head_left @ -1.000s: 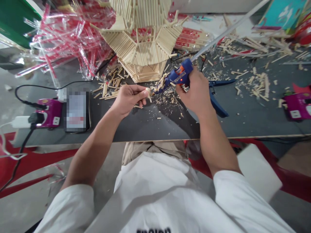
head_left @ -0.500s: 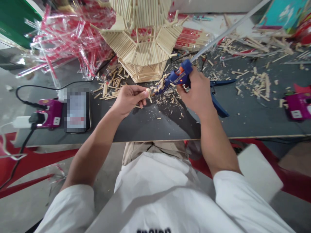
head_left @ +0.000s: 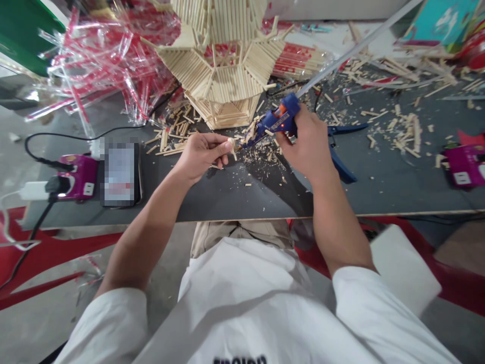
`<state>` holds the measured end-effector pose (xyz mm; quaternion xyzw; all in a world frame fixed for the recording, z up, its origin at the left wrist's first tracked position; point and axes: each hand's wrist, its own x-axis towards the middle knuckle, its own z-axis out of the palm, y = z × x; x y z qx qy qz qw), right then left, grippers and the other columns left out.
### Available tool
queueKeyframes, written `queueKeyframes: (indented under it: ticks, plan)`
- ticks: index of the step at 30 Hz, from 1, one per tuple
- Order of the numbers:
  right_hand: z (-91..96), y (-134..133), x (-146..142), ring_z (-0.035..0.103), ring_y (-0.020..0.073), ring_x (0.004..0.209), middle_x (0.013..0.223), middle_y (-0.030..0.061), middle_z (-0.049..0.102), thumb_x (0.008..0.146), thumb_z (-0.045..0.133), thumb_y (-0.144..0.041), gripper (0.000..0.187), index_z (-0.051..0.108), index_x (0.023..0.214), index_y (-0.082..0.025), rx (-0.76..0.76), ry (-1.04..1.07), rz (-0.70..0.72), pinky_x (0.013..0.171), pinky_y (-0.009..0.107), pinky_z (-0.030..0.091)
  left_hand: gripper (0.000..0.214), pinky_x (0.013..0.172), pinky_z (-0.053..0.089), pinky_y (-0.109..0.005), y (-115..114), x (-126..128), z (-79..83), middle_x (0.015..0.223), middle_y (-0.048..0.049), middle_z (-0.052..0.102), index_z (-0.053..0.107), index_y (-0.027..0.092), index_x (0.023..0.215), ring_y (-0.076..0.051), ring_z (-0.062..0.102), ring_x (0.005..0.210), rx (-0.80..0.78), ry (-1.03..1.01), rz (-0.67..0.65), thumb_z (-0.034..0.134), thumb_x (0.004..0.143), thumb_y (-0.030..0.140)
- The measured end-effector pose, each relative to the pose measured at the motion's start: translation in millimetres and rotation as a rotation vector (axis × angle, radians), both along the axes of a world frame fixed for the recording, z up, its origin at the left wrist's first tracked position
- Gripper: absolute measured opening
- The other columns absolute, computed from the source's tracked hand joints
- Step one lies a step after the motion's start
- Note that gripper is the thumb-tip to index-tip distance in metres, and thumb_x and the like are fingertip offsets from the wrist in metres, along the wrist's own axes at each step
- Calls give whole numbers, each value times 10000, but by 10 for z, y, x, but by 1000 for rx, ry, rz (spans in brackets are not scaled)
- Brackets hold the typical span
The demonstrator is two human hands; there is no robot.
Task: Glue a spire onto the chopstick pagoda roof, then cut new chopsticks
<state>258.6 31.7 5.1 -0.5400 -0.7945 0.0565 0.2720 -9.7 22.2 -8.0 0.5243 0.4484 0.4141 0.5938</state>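
My left hand (head_left: pixel 200 156) pinches a short wooden stick piece (head_left: pixel 232 149) between thumb and fingers. My right hand (head_left: pixel 307 140) grips a blue hot glue gun (head_left: pixel 278 121), and its nozzle sits right by that piece. A long translucent glue stick (head_left: pixel 359 48) runs from the gun's rear toward the upper right. Just beyond my hands stands a tiered, many-sided model (head_left: pixel 222 86) built of pale wooden sticks. Blue-handled pliers (head_left: pixel 339 154) lie on the table under my right hand, partly hidden by it.
Wood offcuts and shavings litter the dark tabletop (head_left: pixel 235 194). Red-printed plastic wrappers (head_left: pixel 106 65) heap up at the back left. A blurred phone (head_left: pixel 119 174) and magenta power socket (head_left: pixel 78 177) sit left; another socket (head_left: pixel 465 166) sits right.
Both hands have shifted only slightly, and the glue gun's nozzle stays by the small stick piece. Each hand keeps its hold.
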Motion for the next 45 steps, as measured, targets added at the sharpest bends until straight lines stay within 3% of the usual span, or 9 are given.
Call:
queueKeyframes:
  ticks: [16, 22, 39, 45]
  plan:
    - [24, -5, -3, 609, 394, 1181, 1218, 186, 628, 988, 543, -410, 451, 484, 1393, -223, -22, -33, -41, 999, 556, 487, 381, 443, 490, -160, 8, -29, -48, 606, -29, 668, 802, 133, 914, -91, 606, 495, 17, 21, -43, 916, 761, 462]
    - [-5, 6, 19, 615, 385, 1177, 1227, 182, 632, 983, 530, -383, 448, 472, 1400, -229, -8, -28, -45, 1008, 558, 485, 280, 439, 485, -161, -14, -7, -9, 596, -22, 664, 782, 113, 900, -89, 601, 490, 24, 42, -63, 876, 795, 355]
    - [-6, 16, 6, 606, 393, 1177, 1180, 179, 642, 994, 515, -480, 446, 509, 1377, -251, 14, 17, -43, 993, 580, 493, 226, 455, 482, -152, -8, -38, -14, 617, -36, 657, 791, 127, 851, -85, 601, 517, -13, 36, -143, 843, 822, 346]
    - [22, 8, 23, 619, 399, 1174, 1205, 184, 647, 993, 506, -508, 488, 487, 1402, -243, 4, 53, -89, 985, 563, 496, 236, 464, 491, -155, -10, -86, 78, 639, -51, 672, 798, 117, 852, -85, 600, 522, -17, 71, -183, 852, 823, 345]
